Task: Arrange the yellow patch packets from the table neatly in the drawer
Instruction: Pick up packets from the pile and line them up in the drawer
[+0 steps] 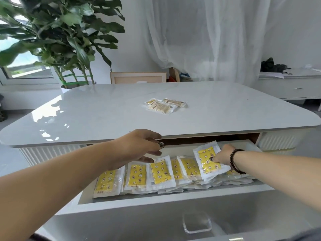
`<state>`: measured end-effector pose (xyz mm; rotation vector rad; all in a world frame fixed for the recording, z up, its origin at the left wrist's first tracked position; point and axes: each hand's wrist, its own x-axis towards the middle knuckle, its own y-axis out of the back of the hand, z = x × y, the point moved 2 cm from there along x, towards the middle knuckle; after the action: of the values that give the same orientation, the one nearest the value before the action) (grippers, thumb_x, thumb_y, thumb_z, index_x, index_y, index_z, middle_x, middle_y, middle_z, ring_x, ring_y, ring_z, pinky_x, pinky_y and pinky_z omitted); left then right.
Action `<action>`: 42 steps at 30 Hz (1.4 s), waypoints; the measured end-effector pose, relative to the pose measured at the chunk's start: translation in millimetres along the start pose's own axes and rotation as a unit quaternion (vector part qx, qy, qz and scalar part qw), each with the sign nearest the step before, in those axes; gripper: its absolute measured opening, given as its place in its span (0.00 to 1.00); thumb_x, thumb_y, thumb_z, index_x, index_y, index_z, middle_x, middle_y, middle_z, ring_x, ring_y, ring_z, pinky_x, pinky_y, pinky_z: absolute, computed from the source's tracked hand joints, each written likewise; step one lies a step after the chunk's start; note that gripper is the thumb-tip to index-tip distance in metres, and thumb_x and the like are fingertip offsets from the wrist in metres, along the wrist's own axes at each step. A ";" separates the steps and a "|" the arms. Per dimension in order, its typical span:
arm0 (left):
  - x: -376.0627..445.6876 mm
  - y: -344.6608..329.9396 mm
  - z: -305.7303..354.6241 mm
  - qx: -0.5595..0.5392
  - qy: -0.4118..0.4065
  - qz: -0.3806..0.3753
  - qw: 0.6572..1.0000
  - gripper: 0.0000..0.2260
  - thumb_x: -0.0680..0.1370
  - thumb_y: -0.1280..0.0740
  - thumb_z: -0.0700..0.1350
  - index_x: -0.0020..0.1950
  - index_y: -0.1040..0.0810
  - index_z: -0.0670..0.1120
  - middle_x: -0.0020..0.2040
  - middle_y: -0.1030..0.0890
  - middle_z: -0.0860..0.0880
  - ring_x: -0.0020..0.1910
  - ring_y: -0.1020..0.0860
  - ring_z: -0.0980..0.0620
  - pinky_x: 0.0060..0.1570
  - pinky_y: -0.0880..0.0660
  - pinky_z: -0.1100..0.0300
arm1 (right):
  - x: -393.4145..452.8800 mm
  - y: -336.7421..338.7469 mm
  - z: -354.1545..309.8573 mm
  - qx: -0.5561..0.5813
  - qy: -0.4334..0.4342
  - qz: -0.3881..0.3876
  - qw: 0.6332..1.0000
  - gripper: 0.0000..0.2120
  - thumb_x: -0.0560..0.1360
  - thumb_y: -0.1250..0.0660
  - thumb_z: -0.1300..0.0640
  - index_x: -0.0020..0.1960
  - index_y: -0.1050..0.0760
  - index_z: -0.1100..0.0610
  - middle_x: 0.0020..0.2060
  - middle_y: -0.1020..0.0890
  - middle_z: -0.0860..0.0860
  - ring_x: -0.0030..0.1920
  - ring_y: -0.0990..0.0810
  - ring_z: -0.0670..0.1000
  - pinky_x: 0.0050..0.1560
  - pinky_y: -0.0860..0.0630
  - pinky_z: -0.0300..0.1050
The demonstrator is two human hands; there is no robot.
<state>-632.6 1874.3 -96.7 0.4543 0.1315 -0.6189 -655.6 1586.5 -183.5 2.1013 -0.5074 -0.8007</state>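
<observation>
An open drawer (173, 197) below the white table (104, 115) holds a row of overlapping yellow packets (160, 173), laid face up from its left end to its right. The right hand (223, 154), a bead bracelet (235, 161) at the wrist, pinches one packet (206, 162) tilted over the right end of the row. The left hand (139, 146), fingers loosely extended, rests on packets at the left. A small pile (165, 105) of packets lies on the tabletop, well apart from the drawer.
</observation>
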 end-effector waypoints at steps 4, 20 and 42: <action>6.8 2.2 -2.7 0.004 0.005 -0.005 1.000 0.19 0.79 0.35 0.39 0.70 0.30 0.46 0.58 0.19 0.48 0.54 0.19 0.52 0.54 0.20 0.55 | 9.5 -14.4 1.6 -0.059 0.026 0.017 0.998 0.15 0.75 0.31 0.53 0.55 0.30 0.62 0.39 0.27 0.51 0.42 0.26 0.50 0.33 0.33 0.38; 16.4 9.0 -5.8 0.004 0.005 0.013 1.000 0.18 0.79 0.34 0.38 0.68 0.28 0.46 0.57 0.20 0.48 0.54 0.18 0.52 0.54 0.20 0.55 | 9.8 -32.9 -0.3 -0.250 0.193 0.101 0.943 0.13 0.76 0.38 0.56 0.60 0.29 0.55 0.58 0.30 0.55 0.54 0.26 0.54 0.52 0.25 0.44; 84.0 22.7 -22.1 0.380 -0.056 0.193 0.903 0.23 0.82 0.47 0.54 0.75 0.40 0.48 0.77 0.42 0.49 0.78 0.55 0.49 0.74 0.50 0.49 | 0.6 3.2 -112.8 -0.118 0.285 0.188 0.932 0.22 0.76 0.37 0.45 0.65 0.33 0.56 0.63 0.31 0.54 0.64 0.32 0.55 0.60 0.30 0.49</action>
<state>-551.0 1856.1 -129.3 1.1670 -0.3229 -0.2787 -577.3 1646.2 -128.2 1.8157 -0.4449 -0.0137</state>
